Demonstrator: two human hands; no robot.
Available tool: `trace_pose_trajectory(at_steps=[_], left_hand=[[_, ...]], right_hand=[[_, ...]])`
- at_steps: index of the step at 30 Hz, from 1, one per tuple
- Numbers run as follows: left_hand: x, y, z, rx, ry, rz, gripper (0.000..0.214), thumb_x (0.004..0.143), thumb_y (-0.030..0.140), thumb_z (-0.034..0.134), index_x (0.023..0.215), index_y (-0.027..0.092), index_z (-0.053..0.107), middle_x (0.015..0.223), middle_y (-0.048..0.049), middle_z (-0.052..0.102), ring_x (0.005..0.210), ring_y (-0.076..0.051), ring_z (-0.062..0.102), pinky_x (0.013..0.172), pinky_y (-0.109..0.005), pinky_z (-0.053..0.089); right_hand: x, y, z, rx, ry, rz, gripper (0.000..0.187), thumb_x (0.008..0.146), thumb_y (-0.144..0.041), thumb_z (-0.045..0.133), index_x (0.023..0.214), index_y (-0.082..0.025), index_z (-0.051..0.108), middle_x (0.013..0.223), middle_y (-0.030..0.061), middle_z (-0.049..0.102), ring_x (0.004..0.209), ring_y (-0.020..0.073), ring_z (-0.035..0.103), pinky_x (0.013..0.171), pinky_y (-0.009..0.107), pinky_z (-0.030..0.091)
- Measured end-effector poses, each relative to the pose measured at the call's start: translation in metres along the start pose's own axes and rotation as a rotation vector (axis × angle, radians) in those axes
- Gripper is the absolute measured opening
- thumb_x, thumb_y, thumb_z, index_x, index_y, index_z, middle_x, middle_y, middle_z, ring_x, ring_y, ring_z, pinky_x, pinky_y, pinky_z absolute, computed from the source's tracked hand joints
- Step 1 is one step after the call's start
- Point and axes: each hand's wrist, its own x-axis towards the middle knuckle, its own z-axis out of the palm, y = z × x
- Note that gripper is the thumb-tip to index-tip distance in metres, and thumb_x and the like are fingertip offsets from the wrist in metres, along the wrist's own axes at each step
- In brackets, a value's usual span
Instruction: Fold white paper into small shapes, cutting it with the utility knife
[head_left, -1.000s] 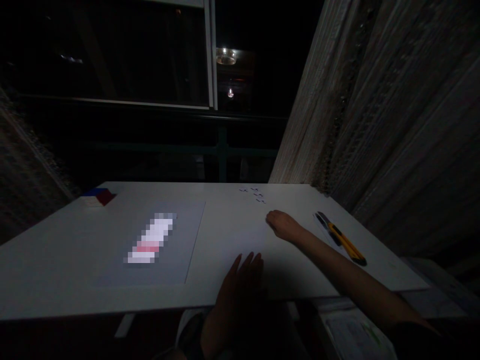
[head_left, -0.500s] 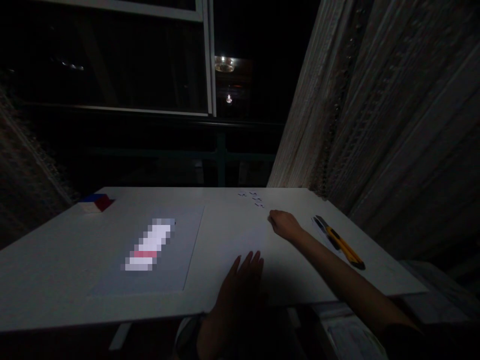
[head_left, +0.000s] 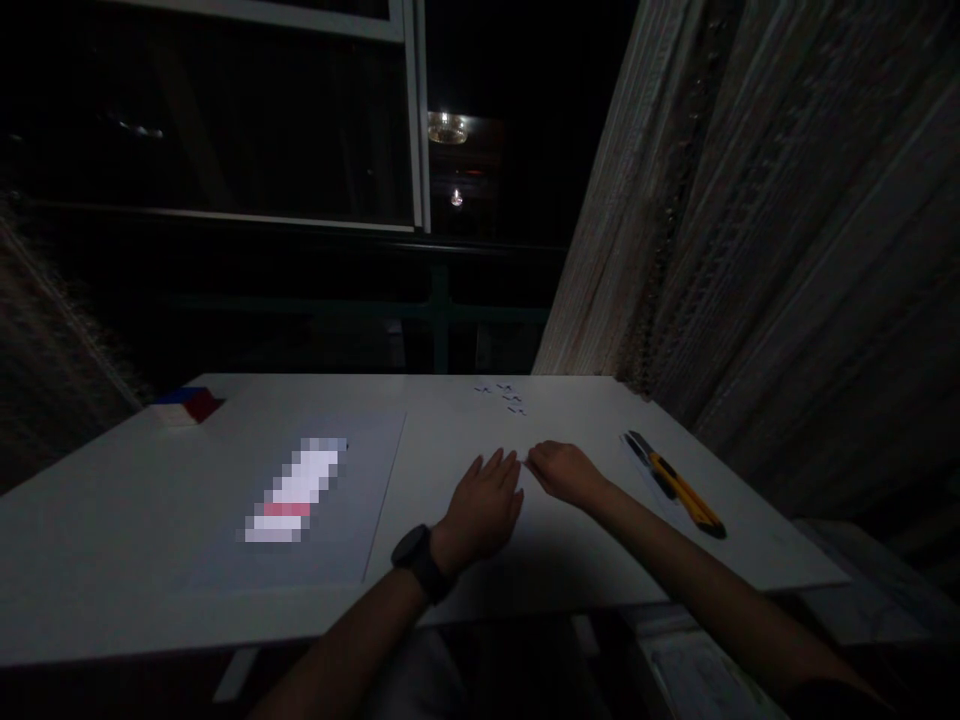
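My left hand [head_left: 482,507] lies flat and open on the white table [head_left: 112,520], fingers stretched forward, a dark watch [head_left: 418,561] on its wrist. Just to its right my right hand [head_left: 564,470] rests on the table with its fingers curled in a loose pinch; whether it holds anything is too dark to tell. The two hands nearly touch. Several tiny pale pieces [head_left: 504,396] lie scattered farther back. A yellow and black utility knife [head_left: 681,487] lies to the right of my right hand.
A grey sheet [head_left: 360,470] with a blurred patch lies on the table's left half. A small red, blue and white block [head_left: 182,404] sits at the far left corner. A pale curtain [head_left: 750,230] hangs at right, a dark window behind. Papers [head_left: 697,675] lie below the table's right edge.
My left hand has moved forward from the table's near edge to lie beside my right hand. My right hand has drawn back slightly toward me.
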Motion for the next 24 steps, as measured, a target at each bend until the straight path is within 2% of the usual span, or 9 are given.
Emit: trace_pose_trajectory(at_steps=[3,7,14,19,24], left_hand=[[0.008,-0.005,0.016,0.012,0.003,0.030,0.047,0.092,0.034,0.030,0.133,0.014,0.037,0.139,-0.0123,0.040,0.132,-0.024,0.030,0.106,-0.047,0.025],[0.004,-0.007,0.028,0.006,0.001,0.053,0.046,0.092,0.036,0.030,0.133,0.016,0.039,0.139,-0.0119,0.040,0.131,-0.023,0.032,0.106,-0.047,0.024],[0.002,-0.007,0.026,0.000,0.014,0.034,0.046,0.091,0.036,0.031,0.131,0.015,0.040,0.140,-0.0145,0.039,0.131,-0.025,0.032,0.106,-0.047,0.024],[0.003,-0.007,0.025,-0.010,0.006,0.023,0.048,0.091,0.037,0.031,0.132,0.013,0.040,0.139,-0.0153,0.039,0.130,-0.025,0.033,0.106,-0.046,0.024],[0.003,-0.007,0.027,0.004,-0.008,0.008,0.051,0.091,0.039,0.029,0.131,0.009,0.040,0.139,-0.0159,0.039,0.130,-0.025,0.033,0.107,-0.044,0.024]], right_hand=[[0.002,-0.002,-0.003,-0.003,-0.036,-0.056,0.026,0.093,-0.026,0.034,0.091,-0.014,0.056,0.086,0.0115,0.063,0.082,0.0191,0.058,0.070,0.027,0.036],[0.010,0.006,-0.003,0.017,-0.050,-0.052,0.027,0.093,-0.027,0.033,0.091,-0.013,0.056,0.087,0.0114,0.063,0.084,0.0185,0.058,0.074,0.027,0.037],[0.025,0.022,0.002,-0.006,-0.053,-0.017,0.027,0.093,-0.026,0.032,0.092,-0.013,0.056,0.090,0.0114,0.064,0.085,0.0193,0.058,0.075,0.028,0.037],[0.030,0.024,0.001,-0.016,-0.066,-0.012,0.029,0.093,-0.026,0.031,0.093,-0.013,0.056,0.091,0.0122,0.064,0.087,0.0201,0.058,0.076,0.028,0.037],[0.027,0.025,0.006,0.007,-0.026,0.014,0.029,0.094,-0.027,0.030,0.093,-0.013,0.056,0.089,0.0112,0.064,0.086,0.0191,0.058,0.075,0.027,0.037]])
